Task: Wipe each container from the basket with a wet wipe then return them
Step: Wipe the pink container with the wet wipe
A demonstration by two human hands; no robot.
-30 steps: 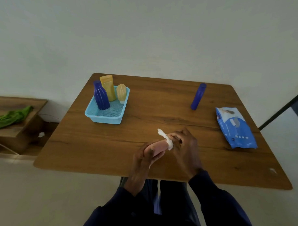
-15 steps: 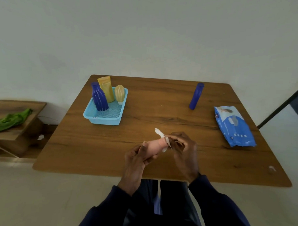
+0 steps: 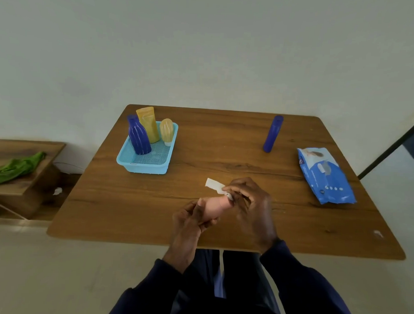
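The pink container (image 3: 214, 207) is clasped by the left grip (image 3: 187, 220); the wet wipe (image 3: 215, 185) is pinched by the right grip (image 3: 249, 205). With hard rubbing, the container could be knocked loose.

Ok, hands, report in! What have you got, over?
Left hand grips pink container. Right hand pinches wet wipe against its tip. Blue tube stands outside basket. Nothing blocking.
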